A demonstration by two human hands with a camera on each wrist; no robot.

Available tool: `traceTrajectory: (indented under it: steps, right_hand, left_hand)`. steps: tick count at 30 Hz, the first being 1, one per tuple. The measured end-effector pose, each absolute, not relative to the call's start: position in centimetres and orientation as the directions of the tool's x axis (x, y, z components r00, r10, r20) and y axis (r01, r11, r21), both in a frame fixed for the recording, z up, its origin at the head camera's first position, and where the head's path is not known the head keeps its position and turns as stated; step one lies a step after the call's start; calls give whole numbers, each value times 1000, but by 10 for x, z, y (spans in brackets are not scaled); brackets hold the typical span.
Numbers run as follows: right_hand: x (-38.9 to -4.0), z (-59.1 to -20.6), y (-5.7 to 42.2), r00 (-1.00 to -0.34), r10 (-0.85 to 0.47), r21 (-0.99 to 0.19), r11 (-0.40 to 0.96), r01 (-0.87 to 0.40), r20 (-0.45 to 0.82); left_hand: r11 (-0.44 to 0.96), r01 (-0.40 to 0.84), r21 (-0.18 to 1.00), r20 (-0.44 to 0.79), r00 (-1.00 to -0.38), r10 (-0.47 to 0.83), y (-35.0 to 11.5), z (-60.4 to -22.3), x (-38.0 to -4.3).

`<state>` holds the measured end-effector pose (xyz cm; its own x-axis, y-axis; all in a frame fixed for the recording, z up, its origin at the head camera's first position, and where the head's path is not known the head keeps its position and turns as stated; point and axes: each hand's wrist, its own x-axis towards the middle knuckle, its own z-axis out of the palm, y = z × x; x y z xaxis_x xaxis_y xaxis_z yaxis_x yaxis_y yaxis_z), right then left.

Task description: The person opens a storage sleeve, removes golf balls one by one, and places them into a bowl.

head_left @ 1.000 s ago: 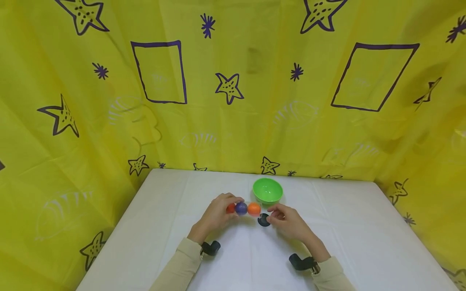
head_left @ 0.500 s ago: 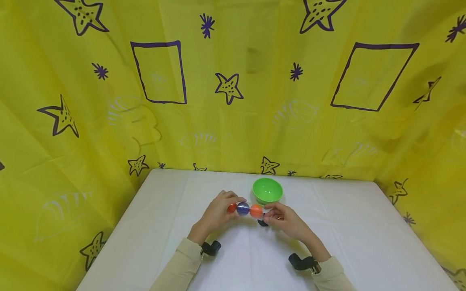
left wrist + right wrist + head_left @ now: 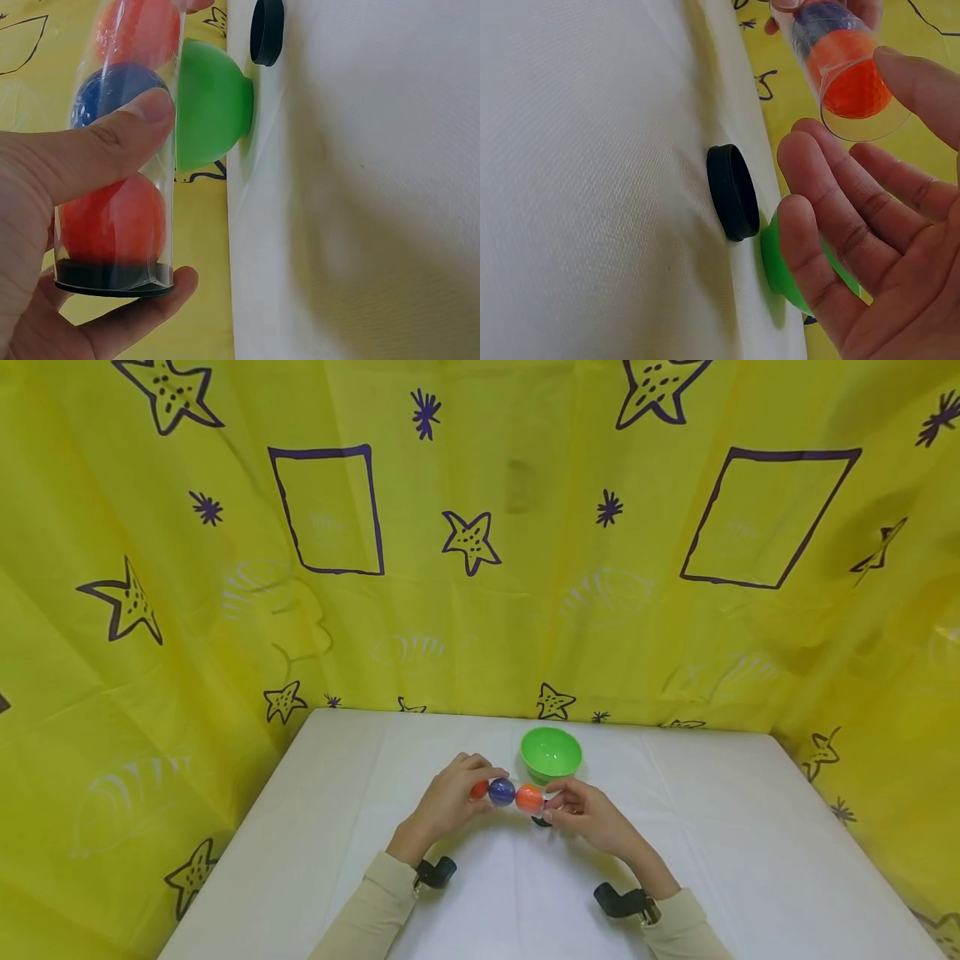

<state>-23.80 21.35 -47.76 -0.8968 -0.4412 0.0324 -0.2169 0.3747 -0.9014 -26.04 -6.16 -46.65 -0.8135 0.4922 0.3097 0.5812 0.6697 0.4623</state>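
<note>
My left hand (image 3: pixel 446 797) grips a clear plastic tube (image 3: pixel 169 161), its thumb across the side. Inside the tube sit a red ball (image 3: pixel 112 221), a blue ball (image 3: pixel 502 792) and an orange ball (image 3: pixel 529 798) in a row. A black end cap (image 3: pixel 112 279) closes the left end, with a fingertip under it. The uncovered right end faces my right hand (image 3: pixel 588 814), whose thumb touches the rim while the other fingers spread loosely below the mouth. On the table, under the right fingers, a loose black cap (image 3: pixel 731 193) lies partly hidden in the head view.
A green bowl (image 3: pixel 551 753) stands just behind the tube on the white-covered table (image 3: pixel 480 893). Yellow curtain (image 3: pixel 525 610) with star drawings hangs along the table's back and sides. A black camera mount is strapped to each wrist.
The tube has shifted slightly right, bringing its uncovered end to the right hand's fingertips. More of the loose cap is now covered by the right fingers in the head view.
</note>
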Motion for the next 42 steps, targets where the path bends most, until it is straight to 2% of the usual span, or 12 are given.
traceTrajectory:
  steps: [16, 24, 42]
  right_hand:
    - [-238, -482, 213, -882, -469, -900, 361, -245, 52]
    - [-239, -481, 213, -893, -450, -908, 370, -197, 10]
    - [-237, -479, 214, -897, -441, -901, 380, -208, 22]
  left_hand:
    - [703, 604, 376, 332, -796, 506, -60, -461, -257]
    - [704, 613, 359, 348, -788, 508, -60, -462, -257]
    - [711, 582, 394, 319, -812, 488, -61, -466, -258]
